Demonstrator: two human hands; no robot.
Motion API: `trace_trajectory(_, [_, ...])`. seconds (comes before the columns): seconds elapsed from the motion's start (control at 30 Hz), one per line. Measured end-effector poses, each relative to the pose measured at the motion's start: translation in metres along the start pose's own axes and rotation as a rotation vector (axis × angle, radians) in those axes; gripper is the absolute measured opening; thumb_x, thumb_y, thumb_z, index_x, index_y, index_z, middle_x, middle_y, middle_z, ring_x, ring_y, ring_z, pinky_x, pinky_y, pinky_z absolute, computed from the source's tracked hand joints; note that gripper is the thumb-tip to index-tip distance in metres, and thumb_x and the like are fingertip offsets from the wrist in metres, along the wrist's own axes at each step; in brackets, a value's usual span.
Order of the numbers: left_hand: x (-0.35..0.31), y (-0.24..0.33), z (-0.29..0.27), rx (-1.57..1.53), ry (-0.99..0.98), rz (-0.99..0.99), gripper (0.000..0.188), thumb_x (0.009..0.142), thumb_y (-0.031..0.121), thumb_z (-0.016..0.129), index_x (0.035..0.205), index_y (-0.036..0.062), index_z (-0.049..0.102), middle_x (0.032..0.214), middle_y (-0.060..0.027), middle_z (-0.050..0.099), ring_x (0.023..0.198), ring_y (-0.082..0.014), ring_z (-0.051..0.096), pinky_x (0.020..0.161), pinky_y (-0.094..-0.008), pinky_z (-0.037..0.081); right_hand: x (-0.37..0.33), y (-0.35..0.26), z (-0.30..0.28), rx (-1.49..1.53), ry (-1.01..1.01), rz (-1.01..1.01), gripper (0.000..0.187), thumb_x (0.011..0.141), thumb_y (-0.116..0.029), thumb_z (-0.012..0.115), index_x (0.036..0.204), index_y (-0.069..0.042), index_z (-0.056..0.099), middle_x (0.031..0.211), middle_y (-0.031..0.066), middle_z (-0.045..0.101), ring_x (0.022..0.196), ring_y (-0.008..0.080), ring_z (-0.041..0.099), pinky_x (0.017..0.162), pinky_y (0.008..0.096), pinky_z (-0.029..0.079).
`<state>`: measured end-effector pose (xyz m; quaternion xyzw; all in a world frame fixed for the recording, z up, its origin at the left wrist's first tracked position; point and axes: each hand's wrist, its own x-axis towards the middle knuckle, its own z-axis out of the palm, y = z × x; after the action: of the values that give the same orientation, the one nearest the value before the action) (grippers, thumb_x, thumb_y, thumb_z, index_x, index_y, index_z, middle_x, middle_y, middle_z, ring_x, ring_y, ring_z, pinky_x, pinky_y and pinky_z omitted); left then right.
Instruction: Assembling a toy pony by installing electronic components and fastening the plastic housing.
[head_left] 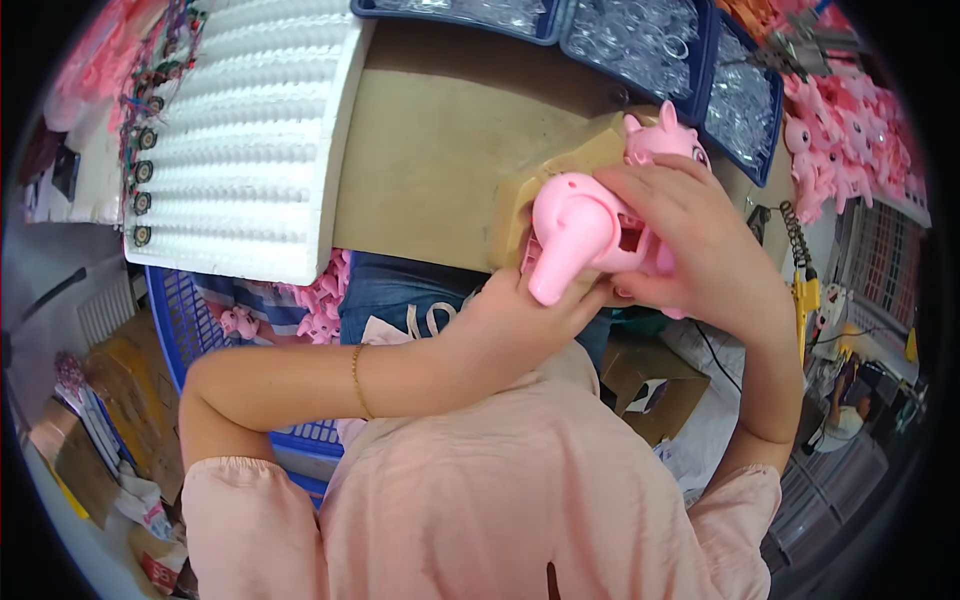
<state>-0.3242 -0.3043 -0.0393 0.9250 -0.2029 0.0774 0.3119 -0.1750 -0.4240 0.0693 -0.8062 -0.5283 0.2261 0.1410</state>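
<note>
Both hands hold a glossy pink toy animal [574, 222] at the right front edge of the bench. Its head, with upright ears and a dark eye, points away from me; a rounded limb sticks out toward me. An opening in its body shows beside my right fingers. My right hand [700, 235] wraps over the body from the right, its thumb on the near side. From below and the left, my left hand [535, 315] grips the near end, its fingertips partly hidden under the toy. A tan block [512, 205] lies beneath and behind the toy.
A white ribbed foam tray [250, 140] covers the bench's left, with small round wired parts along its edge. Dark blue trays [708, 70] of clear plastic pieces line the back. Pink toy parts [840, 135] pile up at right, near a hanging yellow tool [806, 292]. A blue basket [175, 315] stands lower left.
</note>
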Motion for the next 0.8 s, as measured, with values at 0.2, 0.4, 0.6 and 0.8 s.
trace_trajectory(0.2, [-0.024, -0.023, -0.072, -0.377, -0.249, -0.131, 0.04, 0.065, 0.006, 0.067, 0.104, 0.0043, 0.06, 0.098, -0.0117, 0.059, 0.076, -0.0248, 0.057, 0.063, -0.0323, 0.045, -0.005, 0.001, 0.004, -0.075, -0.011, 0.05, 0.068, 0.056, -0.013, 0.074, 0.12, -0.005, 0.051, 0.115, 0.0119, 0.056, 0.109, 0.031, 0.051, 0.099, 0.0415, 0.035])
trace_trajectory(0.4, [-0.011, -0.042, -0.041, -0.015, 0.28, -0.146, 0.038, 0.067, 0.006, 0.065, 0.105, 0.0053, 0.063, 0.09, -0.0057, 0.058, 0.071, -0.0187, 0.056, 0.06, -0.0306, 0.043, -0.005, 0.002, 0.003, -0.077, -0.033, 0.076, 0.071, 0.054, -0.012, 0.075, 0.121, -0.005, 0.051, 0.118, 0.0118, 0.052, 0.111, 0.0341, 0.046, 0.098, 0.042, 0.036])
trace_trajectory(0.6, [-0.014, -0.042, -0.043, 0.072, 0.237, -0.101, 0.041, 0.067, 0.007, 0.064, 0.108, 0.0041, 0.063, 0.094, -0.0041, 0.056, 0.071, -0.0155, 0.055, 0.06, -0.0288, 0.042, -0.007, 0.001, 0.007, -0.117, -0.021, 0.086, 0.073, 0.052, -0.013, 0.076, 0.121, -0.005, 0.052, 0.118, 0.0116, 0.052, 0.111, 0.0341, 0.045, 0.098, 0.0422, 0.035])
trace_trajectory(0.8, [-0.016, -0.042, -0.045, 0.032, 0.236, -0.116, 0.042, 0.065, 0.004, 0.066, 0.106, 0.005, 0.064, 0.092, -0.0039, 0.057, 0.068, -0.0151, 0.056, 0.058, -0.0292, 0.042, -0.007, -0.003, 0.011, -0.086, -0.005, 0.136, 0.073, 0.052, -0.012, 0.076, 0.121, -0.005, 0.052, 0.118, 0.012, 0.052, 0.113, 0.035, 0.044, 0.1, 0.0427, 0.033])
